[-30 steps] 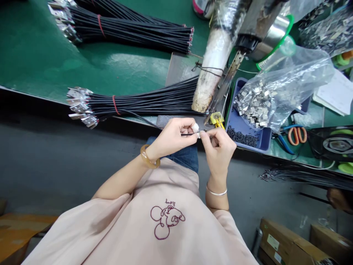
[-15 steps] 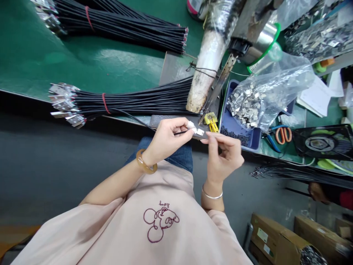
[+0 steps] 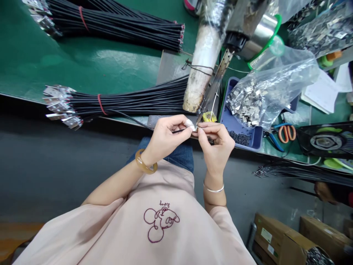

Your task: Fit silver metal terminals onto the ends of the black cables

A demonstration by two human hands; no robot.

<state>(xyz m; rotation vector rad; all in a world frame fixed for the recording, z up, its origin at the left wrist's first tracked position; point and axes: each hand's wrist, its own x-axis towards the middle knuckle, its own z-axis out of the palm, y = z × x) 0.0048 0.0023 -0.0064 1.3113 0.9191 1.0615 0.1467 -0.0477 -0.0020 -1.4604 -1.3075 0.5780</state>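
My left hand (image 3: 165, 138) pinches the end of a thin black cable (image 3: 129, 118) that trails left toward a bundle of black cables (image 3: 124, 103) with metal plugs on the green bench. A white wrap covers its fingertip. My right hand (image 3: 216, 141) pinches a small metal piece (image 3: 196, 128) against the cable end, the two hands touching at the fingertips. Both sit just under the tip of a soldering iron (image 3: 213, 90) held in a wrapped stand (image 3: 200, 70).
A blue tray (image 3: 248, 140) holds a clear bag of metal shells (image 3: 264, 92) and small black parts. Another cable bundle (image 3: 110, 25) lies at the back. Orange-handled scissors (image 3: 286, 133), a solder spool (image 3: 261, 36) and cardboard boxes (image 3: 278, 239) are to the right.
My right hand, which had drawn a little away from the cable end half a second ago, has come back and closed its fingertips on the metal piece against my left hand.
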